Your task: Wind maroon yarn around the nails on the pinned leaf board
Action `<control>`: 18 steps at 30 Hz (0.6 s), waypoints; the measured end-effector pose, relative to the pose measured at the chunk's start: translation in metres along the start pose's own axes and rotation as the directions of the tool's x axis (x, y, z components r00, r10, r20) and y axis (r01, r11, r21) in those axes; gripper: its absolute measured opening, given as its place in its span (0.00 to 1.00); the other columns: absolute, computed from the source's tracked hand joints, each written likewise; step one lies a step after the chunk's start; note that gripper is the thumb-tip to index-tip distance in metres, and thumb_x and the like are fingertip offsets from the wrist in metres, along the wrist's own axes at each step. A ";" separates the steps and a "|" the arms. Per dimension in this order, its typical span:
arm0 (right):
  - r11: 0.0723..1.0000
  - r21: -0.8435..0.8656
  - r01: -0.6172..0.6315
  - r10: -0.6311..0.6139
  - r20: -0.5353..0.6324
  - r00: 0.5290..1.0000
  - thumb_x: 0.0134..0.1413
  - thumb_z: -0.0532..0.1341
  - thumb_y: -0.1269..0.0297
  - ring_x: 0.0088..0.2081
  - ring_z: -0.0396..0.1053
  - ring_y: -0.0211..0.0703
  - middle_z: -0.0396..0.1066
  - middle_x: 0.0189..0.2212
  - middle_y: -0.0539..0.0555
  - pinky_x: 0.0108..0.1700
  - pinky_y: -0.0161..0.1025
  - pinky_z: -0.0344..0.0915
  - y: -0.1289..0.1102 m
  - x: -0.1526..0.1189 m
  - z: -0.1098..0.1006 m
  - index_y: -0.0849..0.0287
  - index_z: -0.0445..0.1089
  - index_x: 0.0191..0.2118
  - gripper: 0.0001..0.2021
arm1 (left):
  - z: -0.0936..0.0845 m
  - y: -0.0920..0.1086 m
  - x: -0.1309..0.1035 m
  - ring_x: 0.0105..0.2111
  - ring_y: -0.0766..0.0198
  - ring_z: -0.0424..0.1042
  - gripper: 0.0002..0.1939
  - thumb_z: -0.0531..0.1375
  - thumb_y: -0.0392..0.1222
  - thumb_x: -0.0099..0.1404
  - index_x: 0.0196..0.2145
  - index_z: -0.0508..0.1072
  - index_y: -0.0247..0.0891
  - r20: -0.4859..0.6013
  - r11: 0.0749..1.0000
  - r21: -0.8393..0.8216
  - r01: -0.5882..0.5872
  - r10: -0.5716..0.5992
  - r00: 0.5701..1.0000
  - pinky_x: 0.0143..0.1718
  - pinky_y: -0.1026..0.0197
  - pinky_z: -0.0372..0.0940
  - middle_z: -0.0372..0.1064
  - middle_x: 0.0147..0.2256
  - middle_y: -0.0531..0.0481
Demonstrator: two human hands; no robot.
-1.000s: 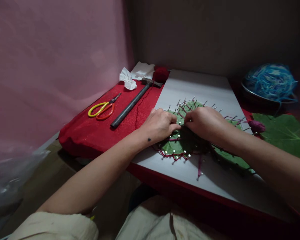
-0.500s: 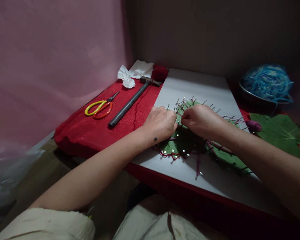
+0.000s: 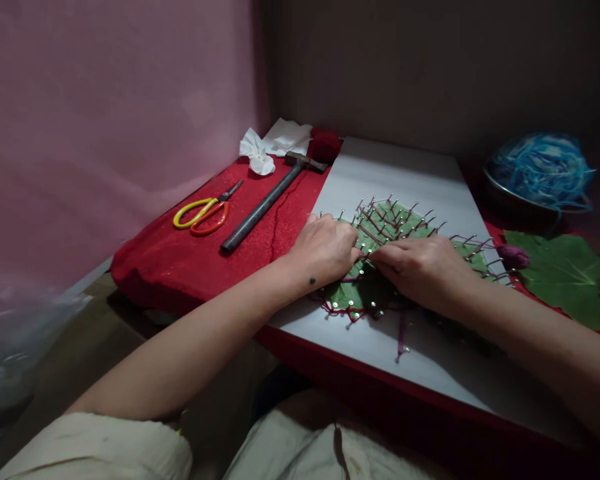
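A green leaf [image 3: 349,294] lies on a white board [image 3: 400,160], with several nails [image 3: 373,305] standing around its outline and inside it. Dark red and purple yarn [image 3: 401,333] runs between the nails. My left hand [image 3: 327,245] rests on the leaf's left part, its fingers curled; what they hold is hidden. Close beside it, my right hand [image 3: 423,267] is closed in a pinch over the middle of the leaf. A strand of yarn shows at its fingertips. Right of the board lies a small ball of purple yarn [image 3: 513,257].
On the red cloth [image 3: 200,267] to the left are scissors [image 3: 207,212], a hammer [image 3: 265,210] and crumpled tissue [image 3: 257,153]. A red yarn ball [image 3: 326,143] sits behind. To the right are blue yarn [image 3: 540,167] in a metal bowl [image 3: 510,193] and another leaf [image 3: 565,273].
My right hand has moved toward me and slightly right, uncovering the nails and yarn on the leaf's upper part. My left hand stays in place on the leaf. The view has shifted slightly.
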State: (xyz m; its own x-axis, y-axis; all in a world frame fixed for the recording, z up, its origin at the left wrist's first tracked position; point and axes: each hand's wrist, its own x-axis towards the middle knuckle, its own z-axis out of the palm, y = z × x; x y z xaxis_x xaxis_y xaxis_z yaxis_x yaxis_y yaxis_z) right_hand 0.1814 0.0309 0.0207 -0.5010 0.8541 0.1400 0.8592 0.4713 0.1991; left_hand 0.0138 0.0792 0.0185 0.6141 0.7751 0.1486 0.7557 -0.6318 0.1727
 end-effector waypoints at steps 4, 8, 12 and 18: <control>0.986 0.147 -0.073 0.088 -0.103 0.991 0.57 0.54 0.64 0.27 0.71 0.38 0.77 0.28 0.50 0.27 0.35 0.57 0.008 -0.006 0.005 0.55 0.76 0.34 0.12 | 0.002 -0.001 0.000 0.38 0.55 0.66 0.12 0.56 0.45 0.64 0.28 0.74 0.37 -0.006 1.000 -0.011 0.003 -0.003 1.000 0.44 0.52 0.57 0.71 0.28 0.46; 0.971 0.234 -0.040 0.036 0.018 0.999 0.56 0.52 0.67 0.28 0.72 0.40 0.77 0.28 0.53 0.30 0.37 0.60 0.009 -0.003 -0.003 0.55 0.77 0.33 0.15 | 0.006 -0.003 -0.004 0.38 0.55 0.64 0.09 0.56 0.42 0.64 0.31 0.74 0.36 -0.069 0.997 -0.022 -0.079 0.077 0.995 0.45 0.49 0.54 0.73 0.31 0.47; 0.964 0.264 -0.032 0.000 0.121 0.993 0.53 0.52 0.69 0.27 0.71 0.41 0.77 0.27 0.55 0.31 0.38 0.59 0.013 0.002 -0.012 0.55 0.78 0.36 0.16 | 0.005 -0.004 -0.007 0.39 0.56 0.63 0.08 0.56 0.36 0.64 0.33 0.76 0.38 -0.123 0.984 -0.052 -0.173 0.165 0.979 0.45 0.51 0.50 0.75 0.34 0.49; 0.944 0.325 -0.050 -0.006 0.169 0.986 0.48 0.52 0.71 0.24 0.68 0.39 0.76 0.25 0.54 0.29 0.37 0.57 0.015 0.001 -0.015 0.55 0.78 0.32 0.16 | 0.000 -0.006 -0.007 0.38 0.58 0.63 0.11 0.56 0.34 0.64 0.38 0.78 0.43 -0.028 0.959 -0.068 -0.276 0.274 0.961 0.42 0.54 0.50 0.73 0.34 0.50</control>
State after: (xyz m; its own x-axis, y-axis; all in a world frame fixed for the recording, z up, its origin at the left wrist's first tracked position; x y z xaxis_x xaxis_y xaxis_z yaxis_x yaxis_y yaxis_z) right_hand 0.1922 0.0354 0.0387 -0.4815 0.8760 -0.0274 0.8702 0.4740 -0.1346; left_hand 0.0048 0.0781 0.0169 0.7912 0.5715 0.2175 0.5399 -0.8199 0.1906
